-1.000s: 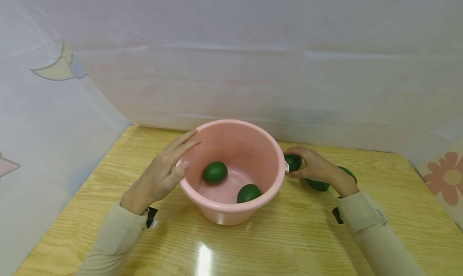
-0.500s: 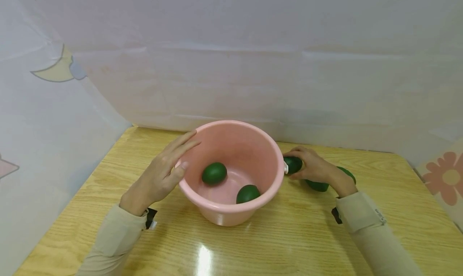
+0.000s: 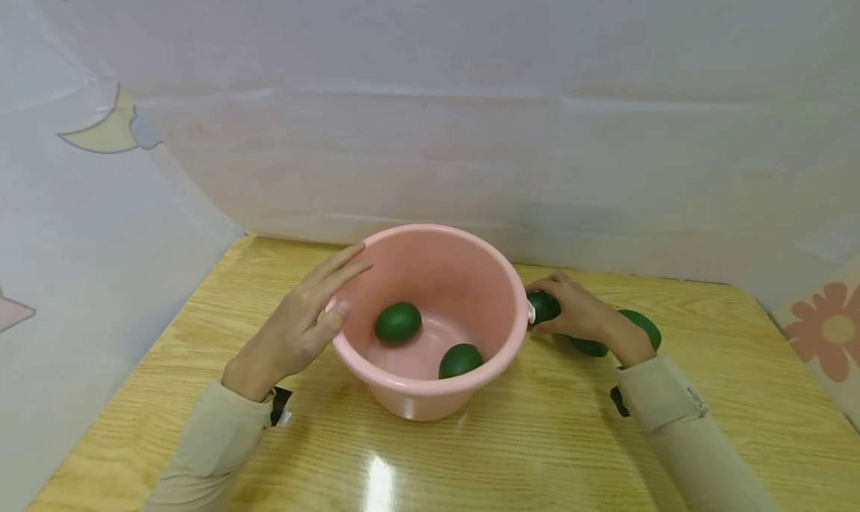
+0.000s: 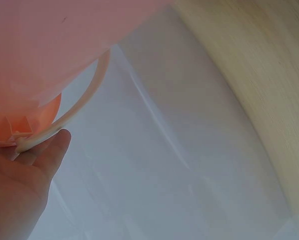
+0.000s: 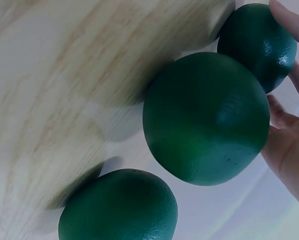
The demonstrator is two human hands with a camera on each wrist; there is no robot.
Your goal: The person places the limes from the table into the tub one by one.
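A pink bucket point(image 3: 410, 406) stands on the table, with one dark green oval fruit point(image 3: 399, 322) and another green fruit point(image 3: 460, 360) lying in it. My left hand point(image 3: 289, 325) rests on the bucket's left rim, its fingers fairly straight. In the left wrist view, its fingertips touch the rim by the pale handle point(image 4: 84, 95). To the right of the bucket, my right hand point(image 3: 578, 310) grips a dark green oval fruit point(image 3: 543, 307) between thumb and fingers. Two more fruits, a nearer one point(image 5: 207, 120) and a lower one point(image 5: 118, 207), show beside that hand in the right wrist view.
The wood-grain table point(image 3: 537, 445) ends at a pale hanging sheet point(image 3: 416, 154) behind and at the sides. A white handle joint point(image 3: 531, 310) juts from the bucket's right rim, close to the gripped fruit. The right forearm crosses over part of the loose fruits.
My right hand and wrist have shifted slightly to the left, uncovering more of the rightmost fruit. The left hand, the bucket and the fruits in it look nearly unmoved.
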